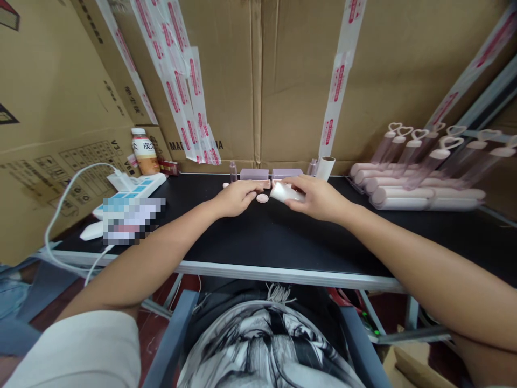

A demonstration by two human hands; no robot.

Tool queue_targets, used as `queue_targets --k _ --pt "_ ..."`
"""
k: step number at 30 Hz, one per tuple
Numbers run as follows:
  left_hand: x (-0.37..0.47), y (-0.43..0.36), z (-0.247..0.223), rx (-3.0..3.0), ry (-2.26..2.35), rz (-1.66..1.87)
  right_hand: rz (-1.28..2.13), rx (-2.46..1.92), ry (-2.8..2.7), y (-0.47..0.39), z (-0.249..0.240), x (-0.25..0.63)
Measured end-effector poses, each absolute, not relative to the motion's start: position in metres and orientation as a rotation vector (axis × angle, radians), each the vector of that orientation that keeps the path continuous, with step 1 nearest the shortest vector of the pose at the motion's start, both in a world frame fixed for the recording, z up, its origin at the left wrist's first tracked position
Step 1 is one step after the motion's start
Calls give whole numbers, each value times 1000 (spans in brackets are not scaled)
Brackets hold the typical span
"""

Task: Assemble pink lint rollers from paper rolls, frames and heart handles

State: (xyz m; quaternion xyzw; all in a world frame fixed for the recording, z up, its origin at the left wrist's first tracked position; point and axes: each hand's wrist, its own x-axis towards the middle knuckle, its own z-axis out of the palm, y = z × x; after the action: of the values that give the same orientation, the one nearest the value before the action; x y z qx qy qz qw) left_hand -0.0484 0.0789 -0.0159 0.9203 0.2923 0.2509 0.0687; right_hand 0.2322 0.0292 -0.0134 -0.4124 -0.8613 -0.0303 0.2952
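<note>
My right hand (317,198) is wrapped round a white roll (286,193), which lies tilted on its side just above the black table (258,242). My left hand (237,197) reaches in from the other side, palm down with its fingers stretched toward the roll. A small pale pink disc (262,199) lies on the table between the two hands. Right behind the hands stand two lilac boxes (254,174), with pinkish pieces in front of them partly hidden by my fingers. A small dark purple tube (233,171) stands upright left of the boxes.
At the back right stands a white cardboard-cored roll (325,168). Farther right, pink cylinders (404,194) lie stacked with clear heart-topped tubes (414,144) on them. A power strip (131,193) with white cables and a drink bottle (143,152) occupy the left. Cardboard walls (299,86) close off the back.
</note>
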Motion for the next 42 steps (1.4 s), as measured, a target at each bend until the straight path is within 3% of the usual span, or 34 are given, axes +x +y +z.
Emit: queue_targets --k 9,28,42 --pt "-41 82 -30 2840 1106 301 -78 -1355 -2551 24 -8 231" --pt "-46 87 -29 2707 995 354 100 -1316 -2734 20 -8 229" --pt "-49 83 -19 2693 1032 262 524 -1365 -2007 43 -17 240"
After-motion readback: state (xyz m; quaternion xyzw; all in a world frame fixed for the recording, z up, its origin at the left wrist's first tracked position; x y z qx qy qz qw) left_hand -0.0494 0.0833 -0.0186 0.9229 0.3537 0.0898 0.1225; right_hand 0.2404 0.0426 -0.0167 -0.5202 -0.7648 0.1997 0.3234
